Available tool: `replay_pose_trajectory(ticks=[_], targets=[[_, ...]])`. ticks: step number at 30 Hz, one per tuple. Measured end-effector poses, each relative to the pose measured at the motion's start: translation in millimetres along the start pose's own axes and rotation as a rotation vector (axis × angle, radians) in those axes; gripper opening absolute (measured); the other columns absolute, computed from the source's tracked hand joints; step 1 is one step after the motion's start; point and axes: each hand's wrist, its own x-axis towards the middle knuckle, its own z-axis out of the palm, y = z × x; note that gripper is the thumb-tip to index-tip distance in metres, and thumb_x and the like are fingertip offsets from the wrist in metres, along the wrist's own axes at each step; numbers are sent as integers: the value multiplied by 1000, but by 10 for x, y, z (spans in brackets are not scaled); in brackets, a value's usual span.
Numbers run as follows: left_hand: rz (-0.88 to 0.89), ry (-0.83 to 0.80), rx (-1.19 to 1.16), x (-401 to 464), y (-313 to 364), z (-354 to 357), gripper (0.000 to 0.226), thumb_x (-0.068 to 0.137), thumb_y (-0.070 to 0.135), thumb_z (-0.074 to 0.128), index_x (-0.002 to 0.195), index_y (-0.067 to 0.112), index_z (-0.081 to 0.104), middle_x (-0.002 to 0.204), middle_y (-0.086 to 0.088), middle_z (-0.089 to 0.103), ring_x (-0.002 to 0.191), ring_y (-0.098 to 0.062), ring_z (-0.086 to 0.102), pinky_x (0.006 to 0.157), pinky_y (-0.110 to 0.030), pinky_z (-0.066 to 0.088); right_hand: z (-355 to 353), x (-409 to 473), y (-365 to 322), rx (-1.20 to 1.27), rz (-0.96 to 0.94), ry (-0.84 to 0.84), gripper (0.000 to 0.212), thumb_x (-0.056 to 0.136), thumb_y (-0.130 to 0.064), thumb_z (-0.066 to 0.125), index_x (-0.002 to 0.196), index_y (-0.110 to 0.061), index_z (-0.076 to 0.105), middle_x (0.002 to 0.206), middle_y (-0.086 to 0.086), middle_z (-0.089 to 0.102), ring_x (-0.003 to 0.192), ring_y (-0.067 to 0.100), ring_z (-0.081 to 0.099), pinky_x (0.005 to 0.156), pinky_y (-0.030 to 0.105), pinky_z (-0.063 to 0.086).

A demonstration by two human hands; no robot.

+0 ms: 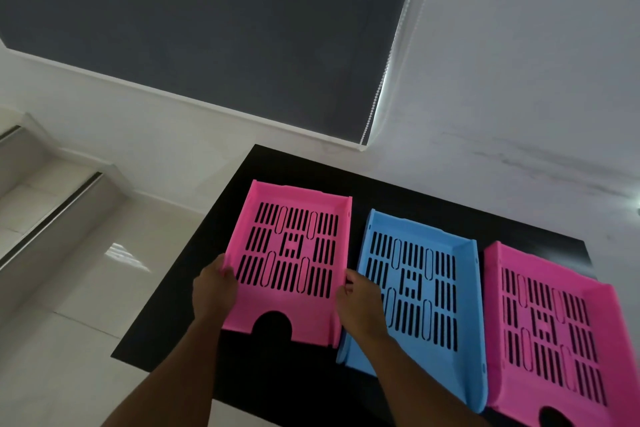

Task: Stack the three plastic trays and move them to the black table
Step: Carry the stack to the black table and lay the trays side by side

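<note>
Three slotted plastic trays lie side by side on a black table (194, 291). The left pink tray (294, 308) is held at both long sides: my left hand (213, 291) grips its left wall and my right hand (360, 305) grips its right wall. A blue tray (464, 267) lies in the middle, its left edge partly under my right hand. A second pink tray (498, 291) lies at the right, cut off by the frame's lower right corner.
The black table's left edge borders a glossy white tiled floor (86, 288). Steps (41, 191) rise at the far left. A dark roller blind (225, 28) and a white wall (519, 80) stand behind the table.
</note>
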Motion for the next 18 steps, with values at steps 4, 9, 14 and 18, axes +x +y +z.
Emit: replay_pose_trajectory(ticks=[4,9,14,18], targets=[[86,52,6,-69,213,100,27,94,13,51,121,14,49,122,-15,57,89,-31,70,70,-47,64,-257,24,27,62,-9,112,33,98,-5,52,129,-2,63,121,11,70,103,20,69,86,25,58],[229,-114,-10,-409,726,523,46,99,26,50,144,17,42,137,-13,60,108,-34,68,92,-51,57,-751,-24,439,83,52,286,24,96,-4,55,117,-5,67,105,4,68,94,18,67,82,29,57],[235,-352,-25,-827,1123,1093,64,97,34,55,151,12,29,151,-15,45,125,-20,56,110,-40,36,-1241,-152,1048,51,196,411,37,94,-7,57,131,-3,60,125,12,62,114,29,62,97,45,55],[171,-450,-65,-993,1188,1413,78,94,26,61,155,14,14,156,-18,35,133,-36,49,107,-51,46,-1498,-313,1445,-6,308,464,48,90,-13,66,136,-5,53,135,17,52,122,30,53,104,48,50]])
